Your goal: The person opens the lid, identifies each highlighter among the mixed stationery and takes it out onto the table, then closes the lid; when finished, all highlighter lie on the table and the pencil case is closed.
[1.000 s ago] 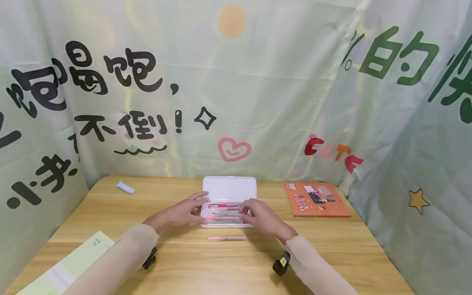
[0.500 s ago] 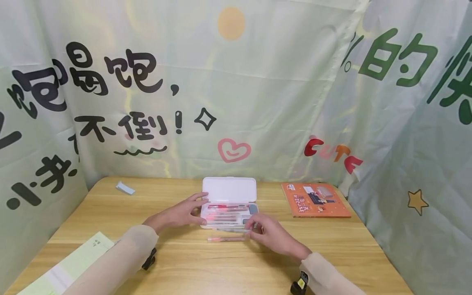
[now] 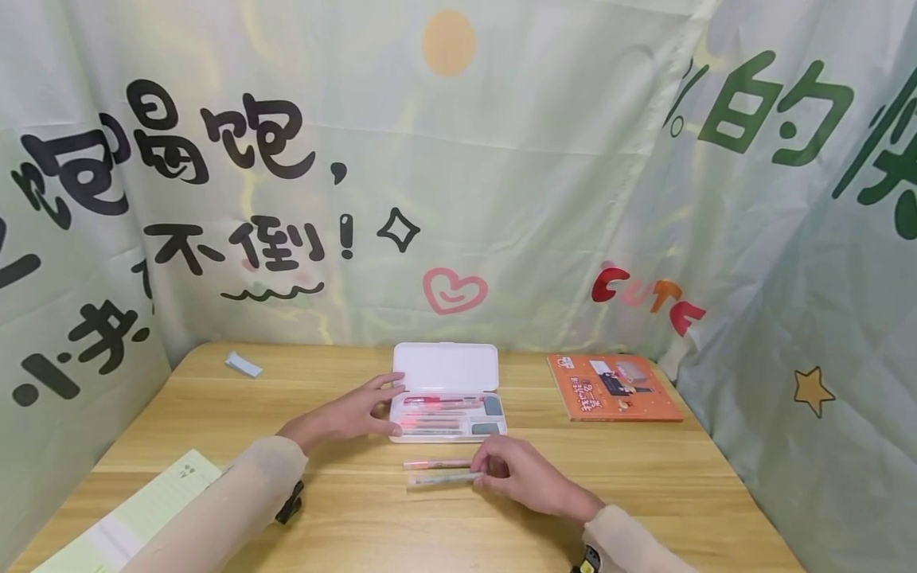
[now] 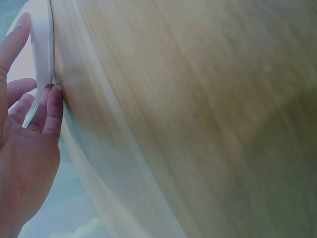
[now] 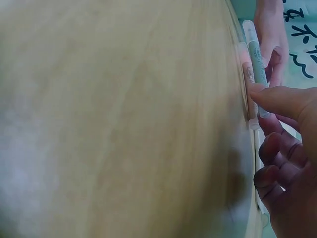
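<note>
An open white pencil case [image 3: 446, 368] lies at the table's back, with several pens [image 3: 437, 403] and grey-green pieces [image 3: 491, 406] in its tray. My left hand [image 3: 347, 412] grips the case's left side, its fingers bent along the white edge in the left wrist view. In front of the case, my right hand [image 3: 530, 476] pinches the right end of a pale green pen [image 3: 440, 480] between thumb and index finger. Behind that pen, a pink pen [image 3: 437, 464] lies roughly parallel. Close up in the right wrist view, the green pen [image 5: 256, 59] shows beside the pink one [image 5: 248, 74].
An orange book [image 3: 616, 387] lies at the back right. A small light blue strip [image 3: 243, 364] is at the back left. A pale green notebook [image 3: 136, 513] sits at the front left, partly under the left sleeve. Printed curtains [image 3: 458, 199] surround the wooden table [image 3: 401, 533].
My right hand has taken the green pen out of the case and brought it toward me, past the pink pen. The left hand has stayed on the case.
</note>
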The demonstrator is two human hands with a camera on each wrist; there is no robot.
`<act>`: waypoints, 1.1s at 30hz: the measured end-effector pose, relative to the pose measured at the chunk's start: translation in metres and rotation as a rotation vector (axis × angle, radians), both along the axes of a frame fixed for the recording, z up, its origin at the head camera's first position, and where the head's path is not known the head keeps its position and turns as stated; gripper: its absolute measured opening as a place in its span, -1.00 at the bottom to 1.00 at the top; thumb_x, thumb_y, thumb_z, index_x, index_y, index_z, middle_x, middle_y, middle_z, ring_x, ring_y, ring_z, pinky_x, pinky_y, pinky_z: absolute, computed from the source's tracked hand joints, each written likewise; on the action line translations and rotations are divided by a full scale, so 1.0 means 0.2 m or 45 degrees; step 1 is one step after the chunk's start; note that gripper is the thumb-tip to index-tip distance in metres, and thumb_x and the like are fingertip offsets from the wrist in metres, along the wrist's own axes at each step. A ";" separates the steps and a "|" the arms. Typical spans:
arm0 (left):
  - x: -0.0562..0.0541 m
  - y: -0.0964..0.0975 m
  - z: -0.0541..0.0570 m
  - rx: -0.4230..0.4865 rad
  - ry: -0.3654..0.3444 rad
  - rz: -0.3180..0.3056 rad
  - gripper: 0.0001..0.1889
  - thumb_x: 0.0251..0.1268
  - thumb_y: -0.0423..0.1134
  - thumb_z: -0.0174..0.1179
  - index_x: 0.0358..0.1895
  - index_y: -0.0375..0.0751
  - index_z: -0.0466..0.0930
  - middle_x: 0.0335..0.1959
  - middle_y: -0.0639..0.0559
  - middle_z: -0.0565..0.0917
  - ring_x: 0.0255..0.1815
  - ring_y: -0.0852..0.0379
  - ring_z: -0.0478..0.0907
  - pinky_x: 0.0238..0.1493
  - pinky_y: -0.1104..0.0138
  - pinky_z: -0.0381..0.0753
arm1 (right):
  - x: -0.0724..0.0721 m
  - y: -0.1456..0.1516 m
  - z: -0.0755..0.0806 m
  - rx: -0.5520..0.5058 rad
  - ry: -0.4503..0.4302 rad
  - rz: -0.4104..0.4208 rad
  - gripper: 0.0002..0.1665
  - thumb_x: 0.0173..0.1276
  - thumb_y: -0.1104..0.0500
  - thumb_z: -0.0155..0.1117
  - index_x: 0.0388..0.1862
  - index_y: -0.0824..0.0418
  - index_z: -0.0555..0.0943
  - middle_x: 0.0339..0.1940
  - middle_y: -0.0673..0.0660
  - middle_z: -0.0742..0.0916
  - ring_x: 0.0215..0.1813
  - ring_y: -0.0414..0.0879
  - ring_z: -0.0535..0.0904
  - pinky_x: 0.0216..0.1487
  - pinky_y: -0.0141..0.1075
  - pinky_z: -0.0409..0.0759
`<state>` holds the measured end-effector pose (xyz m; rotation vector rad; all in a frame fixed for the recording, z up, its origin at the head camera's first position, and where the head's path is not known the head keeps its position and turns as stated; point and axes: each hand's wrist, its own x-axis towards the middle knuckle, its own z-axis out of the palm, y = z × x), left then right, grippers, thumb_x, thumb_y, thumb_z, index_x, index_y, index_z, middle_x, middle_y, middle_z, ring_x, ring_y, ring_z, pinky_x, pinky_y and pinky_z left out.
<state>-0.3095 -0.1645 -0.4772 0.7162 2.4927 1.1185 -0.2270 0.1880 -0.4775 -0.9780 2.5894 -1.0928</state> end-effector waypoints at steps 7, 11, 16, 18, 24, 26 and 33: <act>0.00 0.00 0.00 0.005 0.026 -0.022 -0.08 0.48 -0.05 0.47 0.72 -0.31 0.20 0.84 -0.13 -0.01 0.53 -0.32 0.48 0.59 -0.19 0.44 | 0.01 -0.01 -0.02 0.031 -0.019 -0.018 -0.89 0.47 0.09 0.55 -0.13 -0.03 0.74 -0.25 -0.16 0.67 -0.26 -0.34 0.51 -0.24 -0.46 0.54; 0.00 0.00 0.00 0.008 0.026 -0.023 -0.08 0.47 -0.05 0.47 0.72 -0.31 0.21 0.84 -0.12 0.00 0.53 -0.32 0.48 0.59 -0.19 0.44 | 0.01 -0.02 -0.02 0.039 -0.008 -0.028 -0.88 0.47 0.10 0.56 -0.13 -0.04 0.74 -0.25 -0.16 0.67 -0.26 -0.35 0.51 -0.24 -0.46 0.55; 0.00 0.00 0.00 0.013 0.024 -0.016 -0.09 0.47 -0.05 0.48 0.72 -0.30 0.22 0.84 -0.12 0.00 0.55 -0.33 0.46 0.60 -0.20 0.43 | 0.01 -0.02 -0.02 0.038 -0.004 -0.027 -0.88 0.46 0.12 0.56 -0.12 -0.03 0.75 -0.25 -0.16 0.67 -0.26 -0.35 0.51 -0.24 -0.47 0.56; 0.00 0.00 0.00 0.016 0.024 -0.017 -0.09 0.47 -0.05 0.47 0.72 -0.30 0.22 0.84 -0.12 0.00 0.55 -0.33 0.46 0.60 -0.21 0.43 | 0.01 -0.02 -0.01 0.035 -0.002 -0.027 -0.87 0.46 0.12 0.57 -0.12 -0.02 0.75 -0.25 -0.16 0.68 -0.27 -0.35 0.52 -0.24 -0.47 0.56; -0.01 0.00 -0.01 0.004 0.024 -0.014 -0.08 0.48 -0.04 0.46 0.73 -0.28 0.20 0.84 -0.09 -0.01 0.58 -0.29 0.43 0.61 -0.18 0.42 | 0.01 -0.01 -0.01 0.015 0.000 -0.028 -0.85 0.43 0.10 0.59 -0.11 0.00 0.76 -0.24 -0.13 0.71 -0.30 -0.32 0.52 -0.27 -0.46 0.55; -0.01 0.00 0.00 0.003 0.026 -0.016 -0.08 0.48 -0.04 0.46 0.73 -0.29 0.20 0.84 -0.09 -0.01 0.59 -0.29 0.42 0.62 -0.18 0.41 | 0.01 -0.01 0.00 0.003 0.000 -0.029 -0.84 0.43 0.06 0.59 -0.10 0.00 0.76 -0.25 -0.11 0.71 -0.32 -0.32 0.51 -0.29 -0.45 0.54; 0.00 0.00 0.00 -0.012 0.032 -0.022 -0.07 0.48 -0.02 0.46 0.73 -0.29 0.19 0.84 -0.10 -0.01 0.61 -0.31 0.40 0.61 -0.18 0.42 | -0.03 0.00 0.05 -0.028 0.083 -0.069 -0.86 0.48 0.01 0.55 -0.14 -0.02 0.75 -0.25 -0.13 0.71 -0.37 -0.34 0.49 -0.33 -0.44 0.54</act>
